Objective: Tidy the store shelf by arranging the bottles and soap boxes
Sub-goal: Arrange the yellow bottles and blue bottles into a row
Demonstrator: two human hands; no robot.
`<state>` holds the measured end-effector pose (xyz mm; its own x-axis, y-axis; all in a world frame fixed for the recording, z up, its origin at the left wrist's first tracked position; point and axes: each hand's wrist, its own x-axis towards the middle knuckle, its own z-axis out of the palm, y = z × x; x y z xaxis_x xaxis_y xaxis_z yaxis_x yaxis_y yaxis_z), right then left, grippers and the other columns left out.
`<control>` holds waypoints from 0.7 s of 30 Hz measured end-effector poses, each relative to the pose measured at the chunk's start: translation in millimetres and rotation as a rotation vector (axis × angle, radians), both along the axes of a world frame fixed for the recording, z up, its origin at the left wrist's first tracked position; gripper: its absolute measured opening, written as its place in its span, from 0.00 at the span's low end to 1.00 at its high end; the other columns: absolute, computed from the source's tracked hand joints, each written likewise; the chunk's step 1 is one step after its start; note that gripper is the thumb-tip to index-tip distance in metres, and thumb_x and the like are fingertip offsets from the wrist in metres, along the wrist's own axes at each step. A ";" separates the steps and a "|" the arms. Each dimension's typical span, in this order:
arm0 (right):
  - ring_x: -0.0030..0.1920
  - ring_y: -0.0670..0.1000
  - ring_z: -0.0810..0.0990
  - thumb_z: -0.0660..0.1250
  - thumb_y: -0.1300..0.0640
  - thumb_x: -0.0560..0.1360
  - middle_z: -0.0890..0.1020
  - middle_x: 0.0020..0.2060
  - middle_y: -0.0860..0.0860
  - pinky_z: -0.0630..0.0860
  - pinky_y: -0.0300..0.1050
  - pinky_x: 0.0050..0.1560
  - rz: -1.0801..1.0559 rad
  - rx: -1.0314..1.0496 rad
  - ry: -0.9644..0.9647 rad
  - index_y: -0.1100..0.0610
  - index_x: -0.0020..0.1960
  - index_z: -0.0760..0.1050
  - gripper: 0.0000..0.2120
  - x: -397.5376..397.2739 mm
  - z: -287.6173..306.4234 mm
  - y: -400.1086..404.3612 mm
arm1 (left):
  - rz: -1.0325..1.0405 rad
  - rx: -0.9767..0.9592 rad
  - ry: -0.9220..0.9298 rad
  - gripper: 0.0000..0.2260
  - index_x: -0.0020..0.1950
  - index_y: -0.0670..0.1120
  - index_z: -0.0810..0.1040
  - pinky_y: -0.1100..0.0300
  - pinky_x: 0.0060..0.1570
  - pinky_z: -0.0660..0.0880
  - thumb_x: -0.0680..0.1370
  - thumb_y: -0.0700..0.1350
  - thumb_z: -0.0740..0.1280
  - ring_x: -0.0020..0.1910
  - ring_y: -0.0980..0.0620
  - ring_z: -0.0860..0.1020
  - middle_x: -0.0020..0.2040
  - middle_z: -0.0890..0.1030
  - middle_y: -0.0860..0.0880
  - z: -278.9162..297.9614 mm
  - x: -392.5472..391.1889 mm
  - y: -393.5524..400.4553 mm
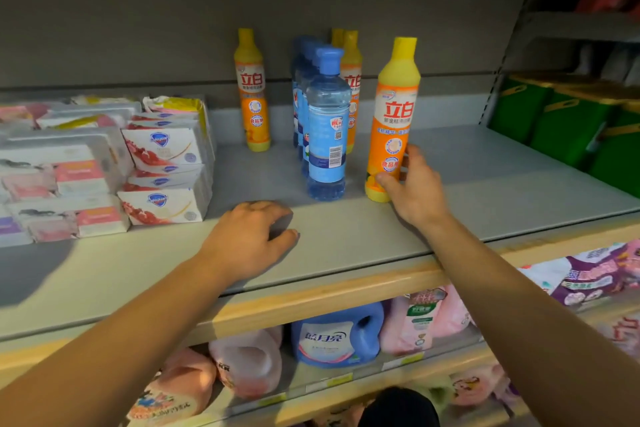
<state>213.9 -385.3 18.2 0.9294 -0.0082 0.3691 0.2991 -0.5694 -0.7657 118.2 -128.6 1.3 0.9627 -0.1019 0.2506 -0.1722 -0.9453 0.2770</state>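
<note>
On the grey shelf [346, 239] an orange-and-yellow dish-soap bottle [393, 114] stands upright at front right; my right hand [414, 189] grips its lower part with thumb and fingers. Just left of it stands a row of blue bottles [327, 128], running back into the shelf. Another orange bottle [252, 90] stands further back left, and two more [351, 80] peek out behind the blue row. Stacks of white and pink soap boxes [162, 163] fill the shelf's left side. My left hand [251, 239] rests on the shelf surface, fingers loosely curled, holding nothing.
Green boxes [561, 121] sit at the shelf's right end. A wooden front edge [311, 291] borders the shelf. Below it a lower shelf holds a blue detergent jug [337, 336], pink refill pouches [249, 362] and purple packs [595, 274].
</note>
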 end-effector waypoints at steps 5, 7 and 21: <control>0.66 0.56 0.75 0.70 0.54 0.77 0.74 0.68 0.52 0.72 0.53 0.66 0.056 0.026 0.075 0.54 0.74 0.61 0.30 43.8 3.3 24.8 | 0.017 -0.013 -0.003 0.29 0.59 0.53 0.79 0.52 0.59 0.73 0.69 0.67 0.53 0.59 0.47 0.75 0.58 0.80 0.54 0.5 0.2 -1.0; 0.66 0.56 0.75 0.69 0.54 0.77 0.75 0.68 0.52 0.72 0.55 0.67 0.061 0.038 0.098 0.52 0.74 0.61 0.29 59.2 4.4 32.8 | 0.022 -0.003 0.007 0.28 0.61 0.54 0.79 0.52 0.60 0.72 0.70 0.66 0.55 0.61 0.47 0.75 0.60 0.79 0.55 -0.2 1.0 -0.9; 0.65 0.55 0.76 0.69 0.53 0.78 0.76 0.67 0.51 0.72 0.54 0.67 0.120 0.043 0.026 0.51 0.75 0.60 0.29 114.6 -9.3 43.3 | 0.040 0.041 0.022 0.33 0.66 0.60 0.75 0.51 0.65 0.69 0.67 0.69 0.51 0.65 0.50 0.71 0.65 0.74 0.59 -2.6 7.7 -1.3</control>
